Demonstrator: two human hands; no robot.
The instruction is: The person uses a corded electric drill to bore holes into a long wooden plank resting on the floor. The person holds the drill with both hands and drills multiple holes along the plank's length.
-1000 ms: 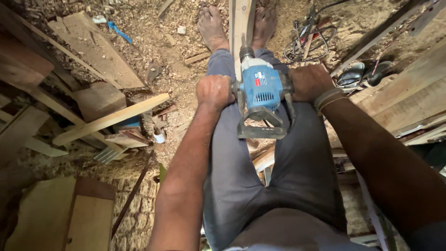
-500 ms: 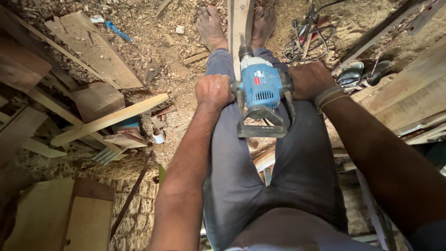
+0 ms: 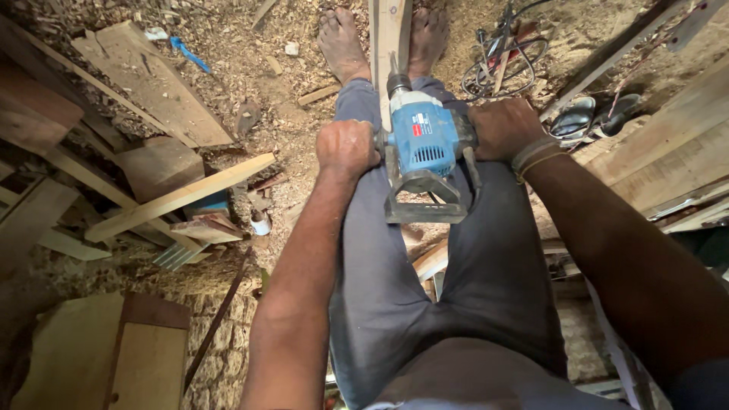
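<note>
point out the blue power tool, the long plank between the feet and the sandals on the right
blue power tool (image 3: 425, 140), head view, on its blue motor housing
long plank (image 3: 389, 34), head view, on its top face between the feet
sandals (image 3: 581, 118), head view, on the nearer sandal's strap

A router (image 3: 425, 156) sits at centre on a plank (image 3: 389, 34) running to twelve o'clock between two feet. Boards (image 3: 152, 91) lie at ten o'clock, sandals (image 3: 588, 118) at two.

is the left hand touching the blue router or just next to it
Touching. The head view shows the left hand closed in a fist around the side handle of the blue router, no gap between them.
</note>
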